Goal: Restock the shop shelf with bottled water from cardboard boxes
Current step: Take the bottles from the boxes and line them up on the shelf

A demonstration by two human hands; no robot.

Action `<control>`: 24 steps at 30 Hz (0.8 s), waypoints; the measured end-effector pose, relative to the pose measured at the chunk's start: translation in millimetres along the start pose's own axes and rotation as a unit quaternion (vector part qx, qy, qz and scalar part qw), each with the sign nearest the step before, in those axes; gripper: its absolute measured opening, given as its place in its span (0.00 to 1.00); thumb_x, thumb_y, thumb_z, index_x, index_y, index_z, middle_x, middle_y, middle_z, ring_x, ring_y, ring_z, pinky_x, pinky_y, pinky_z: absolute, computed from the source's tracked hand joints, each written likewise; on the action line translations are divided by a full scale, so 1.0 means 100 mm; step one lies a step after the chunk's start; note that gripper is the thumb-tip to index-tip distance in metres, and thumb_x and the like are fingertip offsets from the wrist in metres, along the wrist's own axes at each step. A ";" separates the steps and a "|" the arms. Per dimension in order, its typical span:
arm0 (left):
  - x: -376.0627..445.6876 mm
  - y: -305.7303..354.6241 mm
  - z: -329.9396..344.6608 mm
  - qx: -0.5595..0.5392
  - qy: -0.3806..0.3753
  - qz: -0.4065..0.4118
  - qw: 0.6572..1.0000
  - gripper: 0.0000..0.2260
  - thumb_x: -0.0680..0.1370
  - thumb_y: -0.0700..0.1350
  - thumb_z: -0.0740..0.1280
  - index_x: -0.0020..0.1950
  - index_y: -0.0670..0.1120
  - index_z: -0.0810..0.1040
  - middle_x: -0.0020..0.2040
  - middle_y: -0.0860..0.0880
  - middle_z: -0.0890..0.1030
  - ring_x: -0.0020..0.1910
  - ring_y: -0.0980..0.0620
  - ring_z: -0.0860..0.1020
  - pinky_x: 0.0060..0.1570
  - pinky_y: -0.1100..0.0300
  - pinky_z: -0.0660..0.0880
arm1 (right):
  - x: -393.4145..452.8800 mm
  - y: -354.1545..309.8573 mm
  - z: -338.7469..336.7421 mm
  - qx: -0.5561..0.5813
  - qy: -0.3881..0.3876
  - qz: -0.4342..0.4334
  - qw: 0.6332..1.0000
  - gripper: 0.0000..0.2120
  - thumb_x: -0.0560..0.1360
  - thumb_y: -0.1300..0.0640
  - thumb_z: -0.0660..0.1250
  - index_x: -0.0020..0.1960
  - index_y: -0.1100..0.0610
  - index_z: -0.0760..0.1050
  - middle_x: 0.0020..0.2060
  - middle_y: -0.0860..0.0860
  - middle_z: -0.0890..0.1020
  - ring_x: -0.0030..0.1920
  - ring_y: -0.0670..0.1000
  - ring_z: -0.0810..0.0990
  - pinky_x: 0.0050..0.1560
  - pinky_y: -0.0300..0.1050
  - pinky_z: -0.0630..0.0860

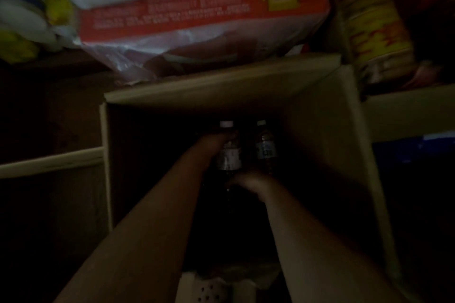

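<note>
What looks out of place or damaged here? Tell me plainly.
Nothing looks spilled or damaged. The one oddity: a red-and-white plastic bulk pack sags over the far flap of the open brown cardboard box. Two clear white-capped water bottles stand upright inside. The scene is too dim to judge more.

Dim light; red-white plastic pack [197,15] above, yellow packaging [376,32] right, pale shelf edge [49,160] left.

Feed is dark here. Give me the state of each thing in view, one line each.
cardboard box: open, flaps up
left bottle: upright, capped, gripped near the neck
right bottle: upright, capped, grip unclear
left hand: fingers curled round the left bottle
right hand: low between the bottles, grip too dark to tell
</note>
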State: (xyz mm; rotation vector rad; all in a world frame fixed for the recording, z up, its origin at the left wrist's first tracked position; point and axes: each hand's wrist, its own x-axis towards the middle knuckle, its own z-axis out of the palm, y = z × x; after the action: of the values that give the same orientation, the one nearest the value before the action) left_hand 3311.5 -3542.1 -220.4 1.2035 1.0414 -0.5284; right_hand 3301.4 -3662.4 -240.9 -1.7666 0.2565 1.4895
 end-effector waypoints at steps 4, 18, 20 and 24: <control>-0.57 0.23 -0.05 0.013 0.008 0.051 0.999 0.15 0.75 0.41 0.70 0.59 0.35 0.77 0.51 0.40 0.81 0.44 0.45 0.80 0.47 0.55 0.78 | -0.59 -0.14 0.02 0.034 0.009 -0.015 0.999 0.35 0.66 0.64 0.77 0.70 0.55 0.70 0.64 0.52 0.77 0.65 0.54 0.74 0.60 0.44 0.71; -2.82 1.62 0.21 0.138 -0.034 0.152 0.978 0.11 0.73 0.47 0.72 0.53 0.44 0.81 0.51 0.44 0.84 0.51 0.46 0.82 0.53 0.53 0.78 | -2.84 -0.88 -0.19 0.110 0.101 -0.136 0.980 0.34 0.52 0.52 0.83 0.57 0.50 0.77 0.49 0.46 0.84 0.49 0.46 0.83 0.52 0.50 0.80; -3.13 1.89 0.32 0.149 -0.045 0.174 0.972 0.10 0.72 0.49 0.73 0.49 0.45 0.81 0.49 0.44 0.84 0.51 0.46 0.82 0.56 0.50 0.77 | -3.20 -1.03 -0.31 0.116 0.113 -0.162 0.973 0.34 0.55 0.52 0.83 0.59 0.50 0.74 0.52 0.45 0.83 0.50 0.45 0.82 0.52 0.48 0.79; -3.82 2.45 0.70 0.168 -0.076 0.216 0.959 0.18 0.66 0.54 0.74 0.50 0.44 0.83 0.47 0.46 0.85 0.51 0.46 0.83 0.58 0.50 0.77 | -3.95 -1.30 -0.63 0.122 0.159 -0.217 0.956 0.40 0.50 0.47 0.83 0.59 0.47 0.73 0.51 0.45 0.83 0.50 0.47 0.83 0.55 0.54 0.79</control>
State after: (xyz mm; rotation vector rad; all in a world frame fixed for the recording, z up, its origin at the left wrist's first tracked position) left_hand 3358.0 -3597.2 232.9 1.6115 0.5430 -0.4530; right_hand 3313.8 -3747.3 170.5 -1.7171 0.1869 0.8261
